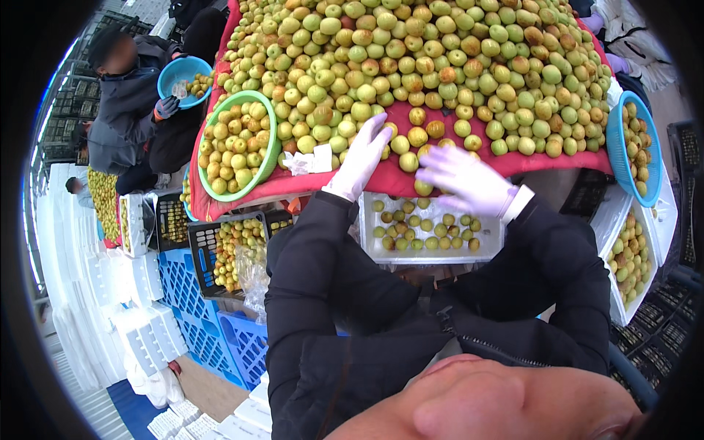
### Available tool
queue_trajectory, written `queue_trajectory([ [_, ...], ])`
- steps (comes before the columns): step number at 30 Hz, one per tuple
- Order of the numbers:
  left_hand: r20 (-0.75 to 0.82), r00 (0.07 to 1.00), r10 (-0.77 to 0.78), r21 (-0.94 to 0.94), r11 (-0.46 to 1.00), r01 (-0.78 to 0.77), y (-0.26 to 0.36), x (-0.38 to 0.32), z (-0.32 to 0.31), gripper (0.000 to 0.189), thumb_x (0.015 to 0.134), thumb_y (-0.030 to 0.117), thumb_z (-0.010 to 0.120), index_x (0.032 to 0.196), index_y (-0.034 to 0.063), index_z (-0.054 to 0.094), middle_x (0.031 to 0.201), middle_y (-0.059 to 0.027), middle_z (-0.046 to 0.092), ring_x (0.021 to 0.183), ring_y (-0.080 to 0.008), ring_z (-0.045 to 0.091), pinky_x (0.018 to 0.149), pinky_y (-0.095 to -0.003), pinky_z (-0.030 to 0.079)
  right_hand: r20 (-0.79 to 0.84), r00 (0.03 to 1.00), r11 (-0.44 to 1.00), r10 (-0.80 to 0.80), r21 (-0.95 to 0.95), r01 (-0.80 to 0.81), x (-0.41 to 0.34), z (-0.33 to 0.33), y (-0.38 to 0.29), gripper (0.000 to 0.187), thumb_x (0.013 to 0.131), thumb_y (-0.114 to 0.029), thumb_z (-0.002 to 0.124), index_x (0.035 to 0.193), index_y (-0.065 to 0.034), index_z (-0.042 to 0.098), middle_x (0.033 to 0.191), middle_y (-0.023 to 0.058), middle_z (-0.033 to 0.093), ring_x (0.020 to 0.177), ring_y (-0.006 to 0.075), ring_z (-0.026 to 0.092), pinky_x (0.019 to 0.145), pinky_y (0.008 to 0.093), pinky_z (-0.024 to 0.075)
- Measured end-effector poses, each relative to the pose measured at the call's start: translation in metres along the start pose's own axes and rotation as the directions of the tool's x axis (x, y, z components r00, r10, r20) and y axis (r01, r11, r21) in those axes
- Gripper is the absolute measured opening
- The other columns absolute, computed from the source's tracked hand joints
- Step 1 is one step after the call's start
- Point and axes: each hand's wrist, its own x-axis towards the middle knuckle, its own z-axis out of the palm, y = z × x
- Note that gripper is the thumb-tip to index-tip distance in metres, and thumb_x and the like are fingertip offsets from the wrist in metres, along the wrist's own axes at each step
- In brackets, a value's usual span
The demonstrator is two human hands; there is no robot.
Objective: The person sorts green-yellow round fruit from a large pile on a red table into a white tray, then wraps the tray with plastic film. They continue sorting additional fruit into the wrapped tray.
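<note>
A large heap of green and brown jujubes (418, 60) covers a red cloth-topped table (385, 181) before me. My left hand (360, 157), in a pale lilac glove, rests at the heap's near edge with its fingers apart, beside a few fruits. My right hand (467, 179), gloved alike and blurred by motion, is spread over loose jujubes near the table's edge. Neither hand appears to hold a fruit, though the right fingertips are unclear. Below the edge, between my knees, a white foam box (368, 247) holds a scattered layer of jujubes; my right hand partly covers it.
A green basket (272, 151) of jujubes stands left, near crumpled white paper (311, 161). To the right are a blue basket (616, 126) and another foam box (621, 316), both with fruit. A black crate (201, 258) sits lower left. A co-worker (124, 115) holds a blue basin (170, 71).
</note>
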Motion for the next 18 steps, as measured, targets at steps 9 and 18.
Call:
queue_trajectory([
  [9, -0.037, 0.999, -0.013, -0.1, 0.995, 0.01, -0.014, 0.005, -0.014, 0.047, 0.107, 0.028, 0.056, 0.149, 0.0058, 0.052, 0.152, -0.0092, 0.053, 0.143, -0.0212, 0.046, 0.12, -0.0345, 0.033, -0.325, 0.855, 0.835, 0.404, -0.251, -0.49, -0.023, 0.032, 0.057, 0.063, 0.102, -0.047, 0.057, 0.154, -0.014, 0.045, 0.153, 0.0228, 0.049, 0.144, 0.0448, 0.04, 0.122, 0.0539, 0.0281],
  [18, -0.02, 0.993, -0.118, -0.349, 0.931, 0.104, -0.014, 0.008, -0.015, 0.048, 0.109, 0.025, 0.052, 0.153, 0.0062, 0.047, 0.158, -0.0128, 0.047, 0.148, -0.0261, 0.041, 0.123, -0.0376, 0.03, -0.213, 0.897, 0.916, 0.387, -0.017, -0.4, 0.003, 0.036, 0.024, 0.062, 0.104, -0.046, 0.053, 0.157, -0.0147, 0.041, 0.16, 0.0238, 0.039, 0.152, 0.0434, 0.03, 0.125, 0.0518, 0.0238],
])
